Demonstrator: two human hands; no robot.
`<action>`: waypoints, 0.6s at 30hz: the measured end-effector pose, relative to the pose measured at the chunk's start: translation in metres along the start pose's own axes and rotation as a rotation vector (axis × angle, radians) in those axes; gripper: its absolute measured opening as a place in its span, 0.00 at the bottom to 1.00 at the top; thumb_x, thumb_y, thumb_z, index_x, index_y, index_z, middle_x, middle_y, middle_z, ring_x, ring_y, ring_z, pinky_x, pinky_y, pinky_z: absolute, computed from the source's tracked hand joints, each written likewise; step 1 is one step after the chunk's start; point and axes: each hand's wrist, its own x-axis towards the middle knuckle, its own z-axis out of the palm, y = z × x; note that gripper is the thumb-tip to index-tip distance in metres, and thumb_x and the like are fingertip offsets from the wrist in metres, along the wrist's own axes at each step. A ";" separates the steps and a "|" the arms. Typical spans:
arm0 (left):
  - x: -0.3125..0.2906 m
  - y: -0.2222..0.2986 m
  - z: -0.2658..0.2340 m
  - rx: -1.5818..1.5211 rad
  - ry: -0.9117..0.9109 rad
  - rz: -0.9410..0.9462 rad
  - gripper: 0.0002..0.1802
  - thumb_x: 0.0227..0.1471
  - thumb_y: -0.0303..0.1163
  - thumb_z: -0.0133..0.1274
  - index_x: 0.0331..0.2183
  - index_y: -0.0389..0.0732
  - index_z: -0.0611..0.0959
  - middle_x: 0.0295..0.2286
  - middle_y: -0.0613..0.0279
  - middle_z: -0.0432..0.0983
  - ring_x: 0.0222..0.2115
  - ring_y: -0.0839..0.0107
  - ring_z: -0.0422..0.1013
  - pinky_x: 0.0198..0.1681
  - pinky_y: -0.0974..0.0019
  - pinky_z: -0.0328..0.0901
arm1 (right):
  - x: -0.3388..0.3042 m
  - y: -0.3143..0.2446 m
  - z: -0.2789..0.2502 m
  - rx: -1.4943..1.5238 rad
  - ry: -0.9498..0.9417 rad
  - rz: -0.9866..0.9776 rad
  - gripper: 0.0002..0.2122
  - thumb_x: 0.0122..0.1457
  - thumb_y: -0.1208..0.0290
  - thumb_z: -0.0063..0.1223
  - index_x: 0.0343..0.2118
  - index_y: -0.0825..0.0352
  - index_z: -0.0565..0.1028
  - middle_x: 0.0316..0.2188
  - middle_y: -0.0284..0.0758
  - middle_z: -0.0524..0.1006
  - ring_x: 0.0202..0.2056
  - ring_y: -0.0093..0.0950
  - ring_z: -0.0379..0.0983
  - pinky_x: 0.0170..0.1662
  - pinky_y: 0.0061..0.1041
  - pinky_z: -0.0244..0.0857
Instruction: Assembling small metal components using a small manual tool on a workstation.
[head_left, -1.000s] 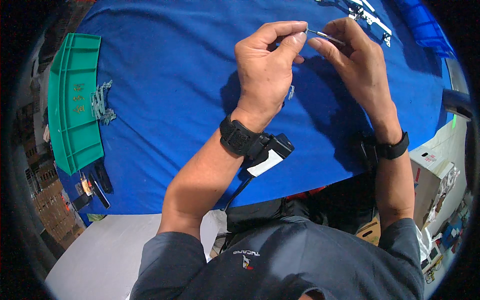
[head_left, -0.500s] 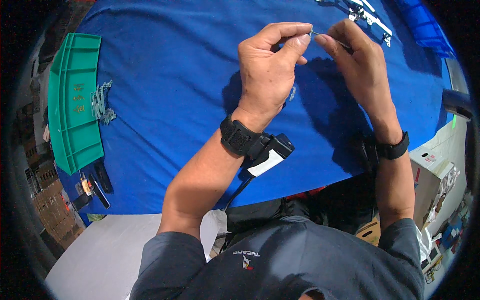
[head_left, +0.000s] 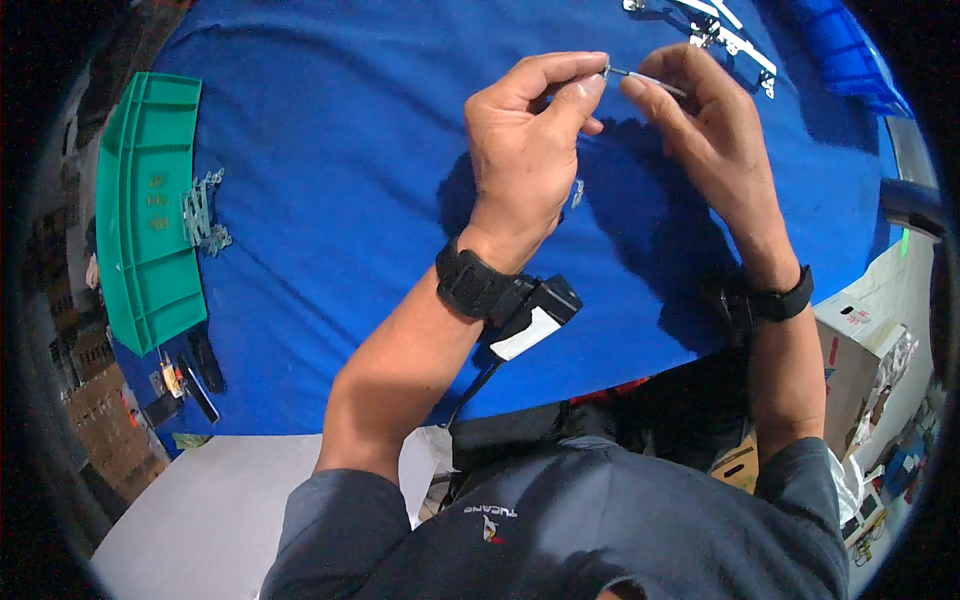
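Over the blue cloth (head_left: 330, 200), my left hand (head_left: 525, 145) pinches a tiny metallic piece (head_left: 607, 68) between thumb and index finger; most of it is covered by the fingertips. My right hand (head_left: 710, 125) grips a thin grey rod-like tool (head_left: 652, 80), whose narrow tip points left and meets or nearly meets that piece. Beneath the left hand, a small translucent part (head_left: 578, 193) lies on the cloth. A pile of similar-looking pale grey parts (head_left: 203, 215) rests at the left, against a green plastic bin (head_left: 150, 110).
White-and-black brackets (head_left: 735, 45) lie at the far right, near a blue plastic bin (head_left: 850, 55). By the cloth's left front corner are a slim dark tool (head_left: 200, 388) and other small items. A white box (head_left: 860, 330) stands beyond the right edge.
Both hands have shifted slightly left. More of the thin tool shows between my right fingers and the left fingertips, and it lies at a changed angle.
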 end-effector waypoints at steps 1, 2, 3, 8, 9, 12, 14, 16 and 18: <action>-0.001 0.000 -0.001 0.007 0.002 0.000 0.10 0.54 0.21 0.58 0.40 0.34 0.85 0.34 0.58 0.82 0.32 0.75 0.76 0.31 0.73 0.72 | 0.001 -0.007 -0.006 -0.104 -0.098 0.109 0.15 0.64 0.62 0.55 0.27 0.71 0.74 0.18 0.40 0.74 0.19 0.25 0.69 0.23 0.28 0.61; -0.001 0.000 -0.001 0.014 0.004 0.000 0.10 0.54 0.21 0.58 0.40 0.34 0.85 0.34 0.58 0.82 0.32 0.76 0.76 0.31 0.73 0.72 | 0.002 -0.008 -0.008 -0.132 -0.121 0.141 0.15 0.63 0.62 0.56 0.27 0.71 0.75 0.18 0.40 0.74 0.20 0.25 0.70 0.23 0.28 0.61; -0.001 0.000 -0.001 0.018 0.003 -0.003 0.10 0.54 0.21 0.57 0.40 0.34 0.85 0.34 0.58 0.82 0.32 0.76 0.76 0.31 0.73 0.72 | 0.002 -0.008 -0.010 -0.165 -0.143 0.176 0.15 0.63 0.62 0.56 0.27 0.71 0.75 0.18 0.40 0.74 0.20 0.26 0.70 0.23 0.28 0.61; -0.002 0.003 0.000 0.003 0.007 -0.024 0.10 0.55 0.21 0.57 0.40 0.34 0.85 0.34 0.59 0.82 0.31 0.77 0.75 0.31 0.73 0.72 | 0.000 -0.003 -0.001 -0.042 0.007 0.018 0.15 0.62 0.62 0.57 0.26 0.71 0.73 0.16 0.40 0.72 0.18 0.27 0.70 0.21 0.29 0.59; -0.001 0.002 0.000 -0.016 0.002 -0.016 0.10 0.55 0.21 0.57 0.40 0.34 0.85 0.35 0.59 0.82 0.31 0.77 0.75 0.32 0.73 0.72 | 0.000 -0.002 0.000 -0.005 0.023 0.010 0.14 0.62 0.63 0.58 0.26 0.71 0.74 0.15 0.40 0.71 0.17 0.26 0.69 0.21 0.29 0.59; -0.003 0.002 -0.001 0.010 0.007 -0.044 0.10 0.55 0.21 0.57 0.41 0.34 0.85 0.35 0.59 0.81 0.31 0.77 0.75 0.32 0.73 0.72 | 0.002 -0.004 -0.011 -0.157 -0.153 0.178 0.12 0.61 0.65 0.58 0.29 0.71 0.75 0.15 0.40 0.72 0.17 0.27 0.69 0.21 0.29 0.60; -0.002 0.001 -0.002 0.017 -0.005 -0.028 0.10 0.55 0.21 0.57 0.41 0.34 0.85 0.35 0.59 0.81 0.31 0.77 0.75 0.32 0.73 0.72 | 0.002 -0.006 -0.009 -0.141 -0.111 0.147 0.12 0.61 0.65 0.58 0.29 0.71 0.75 0.15 0.40 0.72 0.16 0.27 0.69 0.20 0.29 0.59; -0.002 0.002 -0.002 0.018 -0.009 -0.023 0.10 0.56 0.21 0.56 0.41 0.34 0.85 0.35 0.59 0.81 0.31 0.77 0.75 0.32 0.73 0.72 | 0.000 -0.007 -0.006 -0.128 -0.056 0.064 0.13 0.62 0.65 0.57 0.29 0.71 0.75 0.15 0.40 0.72 0.16 0.27 0.69 0.20 0.29 0.59; -0.002 0.003 -0.002 0.011 -0.007 -0.030 0.10 0.56 0.21 0.56 0.41 0.34 0.84 0.35 0.58 0.81 0.32 0.77 0.75 0.32 0.73 0.72 | 0.001 -0.006 -0.004 -0.090 -0.022 0.029 0.13 0.62 0.65 0.57 0.29 0.71 0.75 0.15 0.41 0.73 0.16 0.28 0.68 0.20 0.30 0.59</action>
